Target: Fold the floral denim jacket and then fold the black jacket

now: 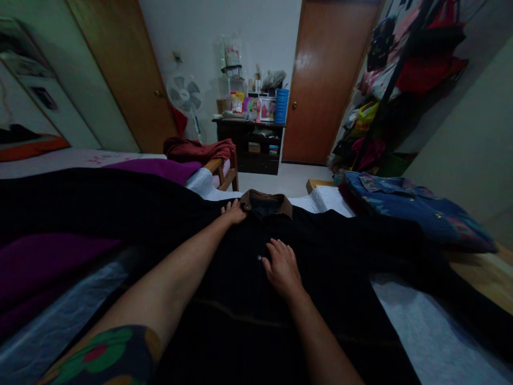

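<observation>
Left hand (234, 212), fingers spread, is pressing beside the collar of the dark jacket (320, 256) at frame centre; right hand (281, 267), loosely spread, is resting on its front. Frame edges are cutting off hem and sleeves.

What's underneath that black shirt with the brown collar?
Beneath the black shirt, a pale sheet shows past its edges, and purple cloth shows under the left-hand sleeve. Anything below its middle is covered, so I can't tell.
</observation>
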`<control>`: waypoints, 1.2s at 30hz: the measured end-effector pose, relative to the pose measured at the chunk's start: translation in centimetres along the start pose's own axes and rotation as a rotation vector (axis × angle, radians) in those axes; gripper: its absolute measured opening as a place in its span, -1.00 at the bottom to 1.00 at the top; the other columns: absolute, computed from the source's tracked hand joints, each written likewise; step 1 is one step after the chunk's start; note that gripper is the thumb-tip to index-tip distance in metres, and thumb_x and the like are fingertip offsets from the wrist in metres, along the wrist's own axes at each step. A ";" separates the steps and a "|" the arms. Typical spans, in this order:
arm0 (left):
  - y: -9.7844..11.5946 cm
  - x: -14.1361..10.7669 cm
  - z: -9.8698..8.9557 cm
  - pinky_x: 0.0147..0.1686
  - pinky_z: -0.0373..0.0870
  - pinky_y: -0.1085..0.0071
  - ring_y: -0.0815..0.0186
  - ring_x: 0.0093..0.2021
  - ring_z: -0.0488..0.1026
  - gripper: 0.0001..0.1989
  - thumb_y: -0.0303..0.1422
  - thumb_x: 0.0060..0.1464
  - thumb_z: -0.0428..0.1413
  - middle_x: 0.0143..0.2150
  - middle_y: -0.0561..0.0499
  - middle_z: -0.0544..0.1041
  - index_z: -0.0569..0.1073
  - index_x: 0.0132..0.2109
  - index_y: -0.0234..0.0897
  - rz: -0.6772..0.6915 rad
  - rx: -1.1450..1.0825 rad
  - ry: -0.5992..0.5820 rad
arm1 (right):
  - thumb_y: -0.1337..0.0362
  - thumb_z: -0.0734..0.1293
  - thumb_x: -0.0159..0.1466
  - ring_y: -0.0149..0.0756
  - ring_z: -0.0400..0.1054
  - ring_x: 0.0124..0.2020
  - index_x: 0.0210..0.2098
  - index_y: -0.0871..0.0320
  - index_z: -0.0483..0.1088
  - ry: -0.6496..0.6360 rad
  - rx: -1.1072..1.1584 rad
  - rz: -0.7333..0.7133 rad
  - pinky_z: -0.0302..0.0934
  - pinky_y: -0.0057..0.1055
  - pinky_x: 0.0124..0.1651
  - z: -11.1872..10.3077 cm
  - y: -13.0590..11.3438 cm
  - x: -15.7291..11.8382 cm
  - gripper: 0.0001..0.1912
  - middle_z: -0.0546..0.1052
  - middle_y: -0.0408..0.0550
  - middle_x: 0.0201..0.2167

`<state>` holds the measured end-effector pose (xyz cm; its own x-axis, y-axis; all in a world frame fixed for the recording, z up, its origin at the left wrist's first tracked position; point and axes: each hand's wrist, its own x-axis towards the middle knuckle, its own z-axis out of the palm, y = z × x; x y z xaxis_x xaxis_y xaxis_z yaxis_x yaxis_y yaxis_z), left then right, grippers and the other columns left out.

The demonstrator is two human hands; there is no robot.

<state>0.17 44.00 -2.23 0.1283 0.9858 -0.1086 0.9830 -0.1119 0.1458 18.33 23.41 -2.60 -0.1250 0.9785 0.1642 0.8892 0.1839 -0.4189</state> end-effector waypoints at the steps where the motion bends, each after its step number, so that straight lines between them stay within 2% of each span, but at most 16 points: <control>1: 0.0 -0.1 0.1 0.22 -0.07 -0.19 -0.20 0.38 -0.13 -0.28 0.03 0.15 -0.19 0.44 -0.13 -0.05 0.02 0.38 -0.12 -0.029 0.001 -0.018 | 0.18 0.20 0.31 -0.12 0.04 0.32 0.17 0.15 0.31 -0.002 0.003 0.002 -0.16 -0.08 0.34 0.0 0.0 0.0 -0.54 0.27 0.02 0.27; 4: 0.0 -0.7 0.1 0.26 -0.22 -0.22 -0.17 0.41 -0.29 -0.26 0.08 0.13 -0.21 0.46 -0.02 -0.19 -0.03 0.39 -0.04 -0.102 0.020 -0.067 | 0.17 0.19 0.32 -0.15 0.02 0.33 0.19 0.16 0.29 -0.012 0.011 0.011 -0.18 -0.11 0.35 -0.1 0.1 0.0 -0.53 0.26 0.00 0.28; 6: 0.3 -1.2 -0.4 0.28 -0.20 -0.14 -0.12 0.41 -0.28 -0.29 0.04 0.16 -0.21 0.46 -0.02 -0.19 -0.01 0.39 -0.06 -0.111 0.040 -0.077 | 0.16 0.18 0.33 -0.16 0.01 0.33 0.19 0.16 0.28 -0.020 0.012 0.016 -0.20 -0.12 0.36 -0.1 0.1 0.0 -0.52 0.25 0.00 0.28; 9: 1.4 -2.4 -1.7 0.25 0.02 0.00 -0.06 0.39 -0.08 -0.39 -0.11 0.19 -0.16 0.43 -0.15 -0.03 0.15 0.34 -0.18 -0.115 0.067 -0.093 | 0.16 0.17 0.33 -0.16 -0.01 0.34 0.21 0.17 0.27 -0.030 0.006 0.024 -0.20 -0.12 0.36 -0.1 0.0 0.0 -0.51 0.23 0.02 0.30; 12: 3.0 -4.5 -3.3 0.11 0.25 0.05 -0.08 0.23 0.27 -0.52 -0.27 0.14 -0.06 0.25 -0.31 0.32 0.39 0.17 -0.30 -0.139 0.088 -0.120 | 0.15 0.17 0.33 -0.15 -0.03 0.35 0.22 0.18 0.25 -0.028 -0.005 0.034 -0.22 -0.12 0.36 -0.1 -0.1 0.0 -0.49 0.21 0.03 0.31; 14: 4.3 -6.5 -4.0 0.06 0.27 0.02 -0.09 0.12 0.39 -0.61 -0.34 0.11 -0.01 0.09 -0.34 0.47 0.48 0.04 -0.35 -0.127 0.100 -0.119 | 0.14 0.17 0.33 -0.14 -0.02 0.35 0.20 0.18 0.27 -0.016 -0.008 0.044 -0.23 -0.11 0.36 -0.1 0.0 0.1 -0.50 0.23 0.04 0.30; 17: 6.5 -10.2 -4.3 0.10 0.22 0.03 -0.05 0.11 0.40 -0.65 -0.37 0.15 -0.05 0.06 -0.33 0.49 0.47 0.01 -0.36 -0.018 0.088 -0.075 | 0.19 0.15 0.33 -0.14 0.06 0.31 0.14 0.23 0.34 0.039 -0.014 0.086 -0.19 -0.13 0.35 -0.2 0.5 0.3 -0.55 0.32 0.09 0.23; 20: 8.5 -13.4 -3.5 0.09 0.28 0.17 0.06 0.13 0.39 -0.61 -0.32 0.19 -0.10 0.14 -0.24 0.44 0.39 0.11 -0.28 0.124 0.033 -0.085 | 0.29 0.13 0.30 -0.11 0.08 0.30 0.12 0.27 0.35 0.139 -0.052 0.151 -0.20 -0.10 0.34 -0.4 1.2 0.5 -0.56 0.35 0.12 0.20; 23: 9.9 -15.4 -2.2 0.10 0.29 0.23 0.10 0.18 0.35 -0.55 -0.27 0.17 -0.08 0.22 -0.20 0.37 0.33 0.18 -0.25 0.181 -0.010 -0.155 | 0.35 0.15 0.25 -0.05 -0.01 0.34 0.15 0.27 0.32 0.200 -0.107 0.217 -0.28 -0.02 0.35 -0.7 1.9 0.5 -0.51 0.28 0.13 0.26; 25: 10.7 -16.2 -1.2 0.14 0.25 0.06 -0.02 0.28 0.20 -0.46 -0.24 0.17 -0.09 0.33 -0.22 0.21 0.22 0.28 -0.25 0.129 -0.033 -0.185 | 0.36 0.17 0.22 -0.02 -0.05 0.35 0.16 0.26 0.31 0.173 -0.128 0.254 -0.31 0.01 0.35 -0.7 2.3 0.4 -0.49 0.25 0.14 0.28; 28: 11.7 -17.0 0.4 0.18 0.07 -0.22 -0.19 0.38 -0.10 -0.33 -0.22 0.15 -0.09 0.43 -0.17 -0.06 0.01 0.38 -0.26 -0.050 -0.110 -0.197 | 0.35 0.16 0.22 -0.04 -0.03 0.34 0.18 0.22 0.30 0.099 -0.126 0.290 -0.26 0.00 0.34 -0.7 2.9 0.3 -0.48 0.23 0.10 0.29; 30: 12.1 -17.5 1.6 0.21 -0.09 -0.29 -0.19 0.40 -0.24 -0.31 -0.24 0.14 -0.09 0.45 -0.11 -0.14 -0.03 0.39 -0.24 -0.123 -0.139 -0.150 | 0.35 0.14 0.23 -0.08 -0.03 0.35 0.20 0.20 0.28 0.063 -0.104 0.307 -0.22 -0.03 0.34 -0.7 3.3 0.3 -0.47 0.21 0.06 0.30; 32: 12.4 -18.0 2.7 0.22 -0.19 -0.32 -0.17 0.41 -0.30 -0.32 -0.22 0.15 -0.11 0.46 -0.07 -0.16 -0.01 0.39 -0.24 -0.138 -0.142 -0.062 | 0.34 0.12 0.24 -0.12 -0.05 0.36 0.22 0.20 0.25 0.030 -0.081 0.313 -0.20 -0.05 0.34 -0.8 3.7 0.4 -0.46 0.18 0.04 0.32; 36: 12.7 -18.8 4.0 0.25 -0.26 -0.29 -0.16 0.41 -0.26 -0.34 -0.12 0.18 -0.13 0.44 -0.07 -0.07 0.08 0.37 -0.25 -0.112 -0.129 0.131 | 0.26 0.14 0.27 -0.09 -0.08 0.37 0.27 0.32 0.16 0.006 -0.085 0.350 -0.15 -0.10 0.33 -1.1 4.2 0.8 -0.41 0.12 0.14 0.34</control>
<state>10.72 23.51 -2.33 -0.0074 1.0000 -0.0033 0.9641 0.0080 0.2656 22.42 24.86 -3.24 0.1961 0.9801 0.0292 0.9112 -0.1712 -0.3747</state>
